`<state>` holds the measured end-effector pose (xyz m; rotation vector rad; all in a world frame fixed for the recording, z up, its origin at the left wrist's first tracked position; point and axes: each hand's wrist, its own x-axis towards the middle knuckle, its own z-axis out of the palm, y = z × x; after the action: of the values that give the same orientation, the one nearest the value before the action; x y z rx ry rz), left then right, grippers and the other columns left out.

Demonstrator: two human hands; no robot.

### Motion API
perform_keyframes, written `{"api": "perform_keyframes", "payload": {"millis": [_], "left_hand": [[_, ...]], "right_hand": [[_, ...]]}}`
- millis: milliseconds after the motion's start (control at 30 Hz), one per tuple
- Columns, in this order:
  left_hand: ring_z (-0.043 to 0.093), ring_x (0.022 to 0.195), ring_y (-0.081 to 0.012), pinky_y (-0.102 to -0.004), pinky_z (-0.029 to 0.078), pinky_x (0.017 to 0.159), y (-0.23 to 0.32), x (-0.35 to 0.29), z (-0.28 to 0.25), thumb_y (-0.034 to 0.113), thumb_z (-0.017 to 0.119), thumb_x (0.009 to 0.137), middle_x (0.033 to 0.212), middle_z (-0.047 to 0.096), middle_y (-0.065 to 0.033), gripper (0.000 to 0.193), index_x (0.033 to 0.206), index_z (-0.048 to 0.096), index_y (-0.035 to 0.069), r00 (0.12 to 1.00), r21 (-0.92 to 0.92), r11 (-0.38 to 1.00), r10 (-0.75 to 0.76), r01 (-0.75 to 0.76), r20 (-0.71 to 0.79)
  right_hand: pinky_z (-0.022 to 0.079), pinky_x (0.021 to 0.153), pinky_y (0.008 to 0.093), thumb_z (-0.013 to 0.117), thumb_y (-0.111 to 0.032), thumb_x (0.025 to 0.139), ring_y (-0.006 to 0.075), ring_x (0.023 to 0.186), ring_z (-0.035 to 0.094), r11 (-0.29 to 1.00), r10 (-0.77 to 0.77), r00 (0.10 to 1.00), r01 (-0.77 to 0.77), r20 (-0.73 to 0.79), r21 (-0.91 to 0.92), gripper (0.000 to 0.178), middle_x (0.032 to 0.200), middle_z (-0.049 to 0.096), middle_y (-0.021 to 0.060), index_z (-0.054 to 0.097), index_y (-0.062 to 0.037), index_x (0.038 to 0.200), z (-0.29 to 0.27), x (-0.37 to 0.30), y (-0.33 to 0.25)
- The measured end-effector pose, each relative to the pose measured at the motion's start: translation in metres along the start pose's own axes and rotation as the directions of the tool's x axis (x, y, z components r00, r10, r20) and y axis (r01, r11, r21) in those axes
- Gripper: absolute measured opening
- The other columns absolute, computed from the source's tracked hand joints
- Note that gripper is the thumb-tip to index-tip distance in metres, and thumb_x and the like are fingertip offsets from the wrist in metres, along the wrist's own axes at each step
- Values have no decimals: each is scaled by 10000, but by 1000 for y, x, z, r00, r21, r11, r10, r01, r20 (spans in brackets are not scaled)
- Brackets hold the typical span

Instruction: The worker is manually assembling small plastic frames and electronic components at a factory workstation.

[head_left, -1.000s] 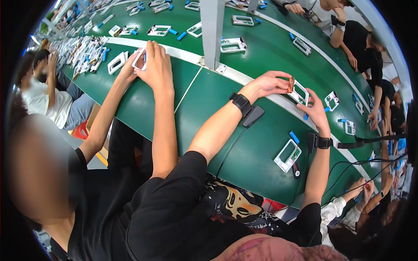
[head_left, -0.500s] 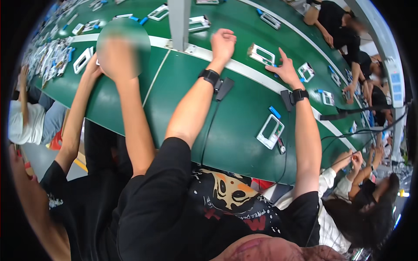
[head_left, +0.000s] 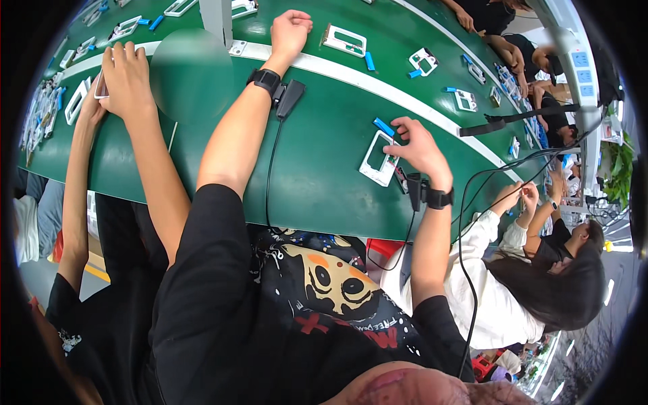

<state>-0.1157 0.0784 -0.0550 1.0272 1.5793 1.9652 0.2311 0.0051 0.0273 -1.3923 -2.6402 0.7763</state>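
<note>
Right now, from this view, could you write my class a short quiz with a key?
1. Multiple choice: what colour is the small piece at the far end of the white frame by the person's right hand? A red; B blue; C yellow.
2. True or false: the person's left hand touches that same frame.
3. Fill in: each of the person's wrists wears a black ____.

Key: 1 B; 2 false, it is well away to the left; 3 band.
</note>
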Motion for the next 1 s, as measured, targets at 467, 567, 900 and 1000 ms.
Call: {"api": "perform_keyframes", "payload": {"millis": [467, 567, 900, 1000], "left_hand": [[647, 723, -124, -258, 515, 691, 17, -24, 2, 103, 623, 864, 834, 703, -68, 143, 950, 680, 5, 944, -6, 980, 195, -201, 266], [644, 762, -125, -255, 519, 697, 42, -48, 22, 211, 627, 925, 865, 681, -64, 258, 1072, 641, 0, 747, -60, 998, 35, 6, 664], [657, 963, -179, -263, 548, 816, 50, -31, 7, 108, 590, 934, 1063, 646, -164, 326, 1224, 569, -41, 575, -177, 858, -158, 483, 803], [641, 1036, -207, -289, 546, 895, 58, -26, 15, 42, 565, 927, 1115, 622, -182, 324, 1238, 547, -45, 707, -387, 719, -203, 578, 678]], "right_hand": [[525, 715, 289, 735, 17, 733, 162, 804, 646, 935, -191, 929, 270, -317, 231, 481, 818, 656, 55, 589, -59, 1185, 14, 64, -50], [528, 740, 288, 730, 14, 741, 167, 842, 651, 908, -256, 907, 344, -333, 238, 471, 835, 657, 57, 594, -61, 1187, 7, 92, -63], [529, 798, 285, 739, -42, 781, 154, 981, 632, 860, -429, 683, 509, -591, -35, 399, 996, 650, 91, 607, -15, 1157, -20, 123, -49], [520, 800, 287, 715, -97, 838, 158, 953, 628, 882, -197, 700, 433, -687, 188, 332, 998, 644, 79, 611, 2, 1138, -36, 115, -33]]}}
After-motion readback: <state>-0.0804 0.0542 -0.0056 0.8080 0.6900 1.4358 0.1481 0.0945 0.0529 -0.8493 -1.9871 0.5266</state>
